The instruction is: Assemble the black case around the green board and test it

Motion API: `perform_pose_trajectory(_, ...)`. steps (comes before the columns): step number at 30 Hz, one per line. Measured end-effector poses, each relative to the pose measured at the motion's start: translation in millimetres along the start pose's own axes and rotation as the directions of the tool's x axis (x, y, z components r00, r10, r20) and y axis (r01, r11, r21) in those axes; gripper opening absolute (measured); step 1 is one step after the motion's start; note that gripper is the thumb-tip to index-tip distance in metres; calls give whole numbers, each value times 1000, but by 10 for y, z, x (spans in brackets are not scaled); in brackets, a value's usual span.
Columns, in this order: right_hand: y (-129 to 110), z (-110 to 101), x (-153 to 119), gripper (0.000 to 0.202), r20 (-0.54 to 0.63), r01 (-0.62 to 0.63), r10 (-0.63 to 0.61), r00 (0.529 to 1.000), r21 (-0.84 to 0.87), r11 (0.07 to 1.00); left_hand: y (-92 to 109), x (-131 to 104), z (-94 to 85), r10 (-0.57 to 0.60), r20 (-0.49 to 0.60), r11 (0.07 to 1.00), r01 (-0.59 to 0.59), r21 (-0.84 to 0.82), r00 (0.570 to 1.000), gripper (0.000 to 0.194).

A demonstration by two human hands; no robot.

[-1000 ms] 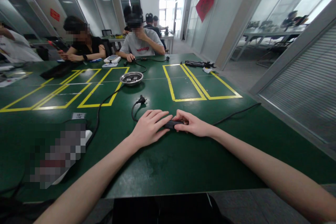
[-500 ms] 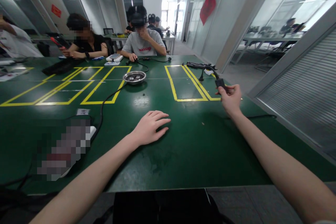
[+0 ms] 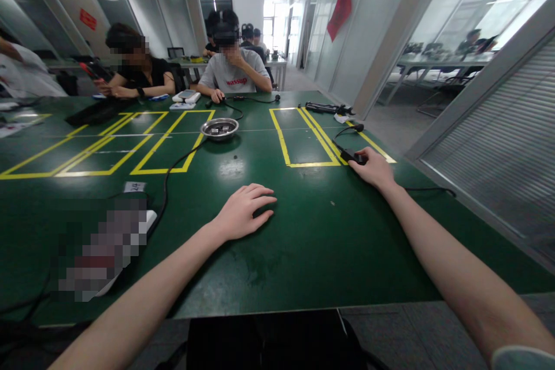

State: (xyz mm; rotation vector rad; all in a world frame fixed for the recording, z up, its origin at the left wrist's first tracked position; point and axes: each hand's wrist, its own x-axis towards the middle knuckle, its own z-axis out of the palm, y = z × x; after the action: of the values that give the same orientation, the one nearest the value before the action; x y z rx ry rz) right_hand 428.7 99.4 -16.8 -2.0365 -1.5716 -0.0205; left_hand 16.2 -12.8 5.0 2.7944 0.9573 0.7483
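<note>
My right hand (image 3: 373,166) has its fingers around a black power adapter (image 3: 352,156), which is down at the green table (image 3: 299,254) beside the yellow tape lines. From the adapter a thin black cable loops away to a plug-like end (image 3: 358,128). Another black cable (image 3: 431,189) runs out to the right from behind my right wrist. My left hand (image 3: 245,211) lies palm down on the table, fingers spread, holding nothing.
A steel bowl (image 3: 219,137) with small metal parts stands farther off. At left lies a blurred-out power strip (image 3: 150,222) with its black cord. A folded black tripod-like object (image 3: 327,108) sits at the back right. People sit across the table, one in a grey shirt (image 3: 234,72).
My right hand has lowered the adapter from above the table to its surface, slightly left and nearer. Its cable end now lies on the table. My left hand has stayed in place.
</note>
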Motion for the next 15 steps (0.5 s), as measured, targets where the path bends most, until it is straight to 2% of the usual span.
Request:
perform_pose_trajectory(3, 51, -27, 19, 38, 7, -39, 39, 999, -63, 997, -7, -1, 7, -5, 8, 1000, 5, 0, 1000, 22)
perform_pose_trajectory(5, 81, -26, 24, 40, -30, -70, 68, 997, -70, 995, -8, -1, 7, -7, 9, 1000, 7, -5, 1000, 22)
perform_pose_trajectory(8, 92, -8, 10, 42, -90, -91, 85, 992, -62, 994, -2, -2, 0, -5, 15, 1000, 5, -5, 1000, 22)
perform_pose_trajectory(15, 40, -1, -12, 40, -112, -124, 125, 986, 18, 992, 3, -6, -20, -15, 37, 1000, 16, -7, 999, 22)
